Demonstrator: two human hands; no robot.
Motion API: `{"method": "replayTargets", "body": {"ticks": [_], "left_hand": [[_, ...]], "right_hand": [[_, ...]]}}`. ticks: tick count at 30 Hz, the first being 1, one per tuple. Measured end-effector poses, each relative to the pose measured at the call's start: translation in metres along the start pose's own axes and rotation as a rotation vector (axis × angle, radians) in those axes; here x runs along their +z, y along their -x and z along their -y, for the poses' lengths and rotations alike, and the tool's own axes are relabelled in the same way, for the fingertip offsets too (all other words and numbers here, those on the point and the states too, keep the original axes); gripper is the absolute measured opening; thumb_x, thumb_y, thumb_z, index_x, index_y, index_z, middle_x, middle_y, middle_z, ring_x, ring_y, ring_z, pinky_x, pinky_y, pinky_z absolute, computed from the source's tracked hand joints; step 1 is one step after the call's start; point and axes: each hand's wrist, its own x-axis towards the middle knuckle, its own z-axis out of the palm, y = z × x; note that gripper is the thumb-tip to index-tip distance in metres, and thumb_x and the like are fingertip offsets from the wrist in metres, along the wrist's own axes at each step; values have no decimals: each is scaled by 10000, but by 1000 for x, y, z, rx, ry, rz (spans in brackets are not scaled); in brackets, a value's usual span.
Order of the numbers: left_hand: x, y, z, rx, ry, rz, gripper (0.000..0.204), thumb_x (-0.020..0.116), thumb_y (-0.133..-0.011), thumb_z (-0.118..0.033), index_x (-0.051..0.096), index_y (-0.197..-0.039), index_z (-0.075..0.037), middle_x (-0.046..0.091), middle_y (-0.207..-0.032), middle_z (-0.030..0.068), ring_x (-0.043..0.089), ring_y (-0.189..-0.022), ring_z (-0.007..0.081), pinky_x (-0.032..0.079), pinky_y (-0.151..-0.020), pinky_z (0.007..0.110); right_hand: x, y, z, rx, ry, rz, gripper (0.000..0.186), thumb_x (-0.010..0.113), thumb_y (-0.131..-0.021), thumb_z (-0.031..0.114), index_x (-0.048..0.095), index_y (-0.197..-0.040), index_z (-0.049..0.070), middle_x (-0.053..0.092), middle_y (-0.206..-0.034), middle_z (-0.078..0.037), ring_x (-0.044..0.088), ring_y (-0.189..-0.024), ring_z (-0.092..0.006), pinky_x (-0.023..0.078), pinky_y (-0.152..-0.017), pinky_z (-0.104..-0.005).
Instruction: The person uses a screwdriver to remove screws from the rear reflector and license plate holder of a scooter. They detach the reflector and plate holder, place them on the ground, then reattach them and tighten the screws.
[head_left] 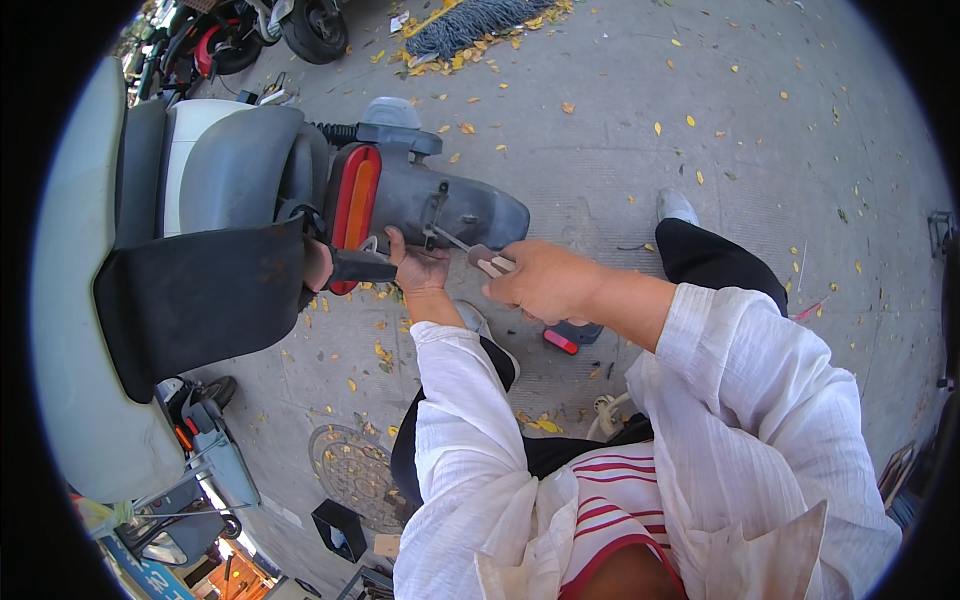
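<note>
A grey plastic scooter rear mudguard (pixel 455 205) with its red oblong tail light (pixel 354 205) stands ahead. The right hand (pixel 545 280), forearm stretched leftward, grips a pale-handled screwdriver (pixel 478 254) tipped against the mudguard. The left hand (pixel 415 268) clasps a black bar (pixel 360 267) underneath.

Outdoors, daylight. Grey paved ground (pixel 620 130) strewn with yellow leaves (pixel 545 424) — round manhole cover (pixel 352 470) at lower left. Parked scooters (pixel 235 35) top left; a ribbed mat (pixel 470 22), possibly, at top edge.
</note>
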Motion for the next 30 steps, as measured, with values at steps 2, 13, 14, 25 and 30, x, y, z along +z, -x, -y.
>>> {"method": "replayTargets", "body": {"ticks": [2,13,14,25,30], "left_hand": [[0,0,1,4,4,9,689,728,-752,-507,489,-1282,-137,597,-1215,20,562,-1122,264,461,-901,444],[10,5,-1,-4,38,-18,530,755,-748,-468,584,-1134,-147,660,-1035,0,636,-909,218,514,-705,361],[14,7,1,18,51,5,504,751,-755,-464,590,-1112,-146,661,-1032,4,635,-907,222,513,-730,374],[-12,-10,6,0,78,19,622,690,-810,-463,470,-1287,-130,545,-1284,77,520,-1177,313,385,-997,526],[-11,-4,1,-89,173,4,347,793,-738,-244,624,-1031,-169,656,-969,-38,626,-918,126,499,-760,291]], "right_hand": [[1,-1,2,-60,258,-83,388,620,-851,301,566,-1020,-44,630,-876,-159,617,-708,-263,482,-621,-369],[9,-2,-2,-201,579,-121,472,571,-842,315,553,-1032,-116,620,-968,-309,598,-950,-439,474,-844,-447],[10,-1,-3,-235,540,-176,402,570,-835,279,576,-978,-96,629,-905,-277,617,-876,-407,488,-781,-440],[1,-6,0,168,-329,115,190,670,-832,226,567,-777,76,512,-665,9,460,-532,-77,299,-395,-247],[2,-3,28,323,133,19,210,646,-840,295,557,-817,107,477,-648,45,405,-462,-49,275,-358,-211]]}}
